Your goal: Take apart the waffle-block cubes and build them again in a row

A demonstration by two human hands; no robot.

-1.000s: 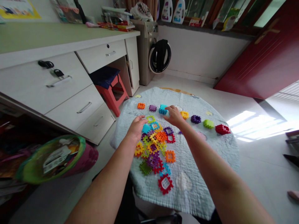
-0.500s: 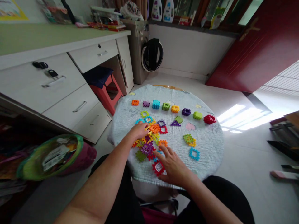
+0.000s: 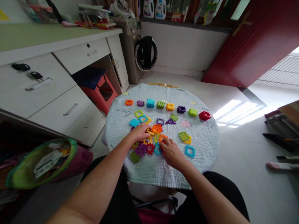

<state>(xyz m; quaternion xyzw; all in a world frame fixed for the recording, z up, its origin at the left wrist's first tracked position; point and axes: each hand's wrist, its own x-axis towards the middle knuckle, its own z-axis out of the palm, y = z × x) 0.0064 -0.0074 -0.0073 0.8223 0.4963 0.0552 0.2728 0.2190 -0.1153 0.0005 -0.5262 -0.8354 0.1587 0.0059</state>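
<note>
A loose pile of coloured plastic interlocking building tiles lies around my hands on the cloth-covered table (image 3: 151, 171). My left hand (image 3: 140, 133) reaches over the pile's left side, fingers curled on a yellow tile (image 3: 149, 133). Beside it rests an orange tile (image 3: 157, 128). My right hand (image 3: 172, 152) is at the pile's right edge, its bent fingers over a red tile that is mostly hidden. An orange tile (image 3: 163, 138) touches its fingertips. Purple (image 3: 141, 149), olive green (image 3: 135, 157) and blue (image 3: 157, 148) tiles lie nearer to me.
Along the far side runs a row of stacks sorted by colour, from an orange stack (image 3: 129, 102) to a red stack (image 3: 205, 115). A blue frame tile (image 3: 190, 151) and green tiles (image 3: 184, 136) lie at right. A waste bin (image 3: 70, 161) stands left, a stool (image 3: 100, 90) behind.
My right hand has moved forward into the pile, and the red window tile has left its place near the front edge. My left hand stays over the pile. The view has shifted slightly.
</note>
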